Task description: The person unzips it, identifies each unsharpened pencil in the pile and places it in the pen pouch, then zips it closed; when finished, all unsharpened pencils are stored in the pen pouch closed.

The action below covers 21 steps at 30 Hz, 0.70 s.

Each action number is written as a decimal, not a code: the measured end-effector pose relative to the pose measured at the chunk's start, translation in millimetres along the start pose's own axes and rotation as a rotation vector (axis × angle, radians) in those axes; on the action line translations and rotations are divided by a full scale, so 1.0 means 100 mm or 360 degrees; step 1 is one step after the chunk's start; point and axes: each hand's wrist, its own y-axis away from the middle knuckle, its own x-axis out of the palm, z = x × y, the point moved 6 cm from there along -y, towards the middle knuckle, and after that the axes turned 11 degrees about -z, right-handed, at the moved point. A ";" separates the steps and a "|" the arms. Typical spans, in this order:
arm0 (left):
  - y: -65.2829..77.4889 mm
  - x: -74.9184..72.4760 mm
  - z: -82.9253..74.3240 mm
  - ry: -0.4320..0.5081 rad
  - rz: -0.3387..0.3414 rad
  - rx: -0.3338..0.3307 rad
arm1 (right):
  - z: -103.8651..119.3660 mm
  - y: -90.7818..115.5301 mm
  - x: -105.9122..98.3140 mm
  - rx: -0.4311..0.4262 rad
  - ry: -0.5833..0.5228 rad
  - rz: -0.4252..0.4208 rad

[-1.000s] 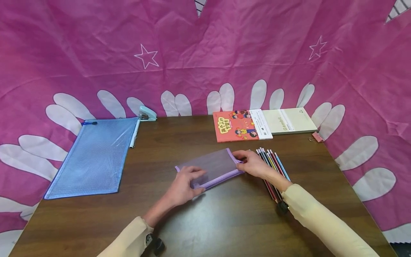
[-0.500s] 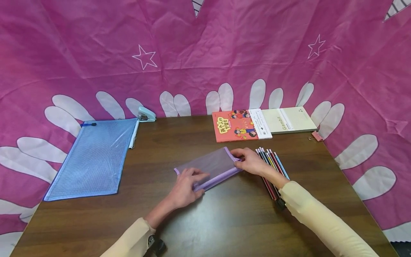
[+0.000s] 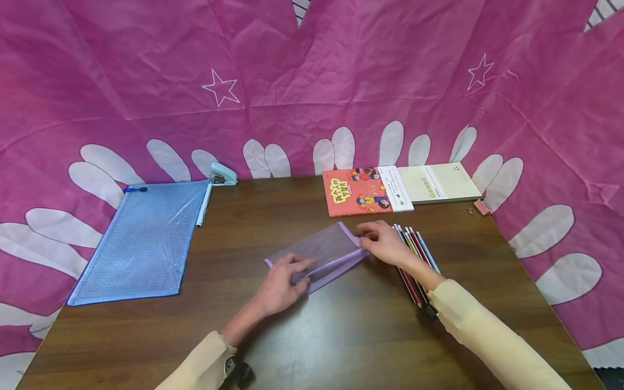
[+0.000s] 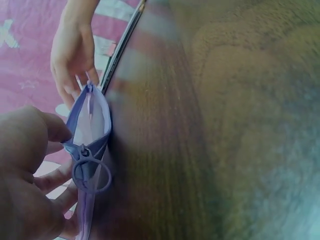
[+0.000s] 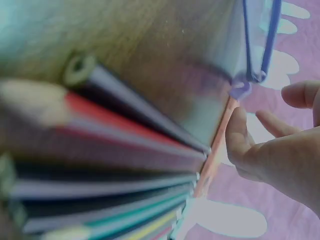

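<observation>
A purple-edged mesh zip pouch [image 3: 319,246] lies flat and angled on the table. Its zipped side faces me, and the mouth gapes in the left wrist view, where a ring pull [image 4: 92,175] hangs from the zip. My left hand [image 3: 280,284] pinches the upper layer near the mouth's left end, thumb at the edge and fingers spread over the mesh. Just off the pouch's right corner is my right hand [image 3: 382,244], fingers loosely bent, a gap showing in the right wrist view. Several pencils [image 5: 135,122] lie beneath the right forearm, partly hidden in the head view.
A blue mesh folder [image 3: 143,244] lies at the left, beside a pen [image 3: 205,205] and a light-blue stapler [image 3: 223,174]. At the back right are a red book [image 3: 356,195], a cream notebook [image 3: 446,184] and a pink binder clip [image 3: 482,207]. A pink cloth hangs behind.
The pouch's zipped side has parted into a wider gap. My right hand has drawn slightly right, off the pouch's corner. The left hand stays at about the same spot.
</observation>
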 end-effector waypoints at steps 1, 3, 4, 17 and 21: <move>0.00 0.00 0.00 0.0016 -0.0011 -0.0017 | 0.00 0.02 -0.05 -0.0003 0.0002 -0.0040; 0.00 -0.01 0.01 0.0033 -0.0041 -0.0044 | -0.01 0.08 -0.16 -0.0003 0.0022 -0.0111; 0.00 -0.02 0.01 0.0039 -0.0054 -0.0055 | -0.01 0.11 -0.22 0.0004 0.0027 -0.0135; 0.04 -0.02 0.00 -0.0065 -0.0068 -0.0045 | -0.24 0.43 -0.73 0.0147 0.0035 -0.0121; 0.04 -0.04 0.01 -0.0074 -0.0074 -0.0050 | -0.30 0.48 -0.80 0.0183 0.0023 -0.0089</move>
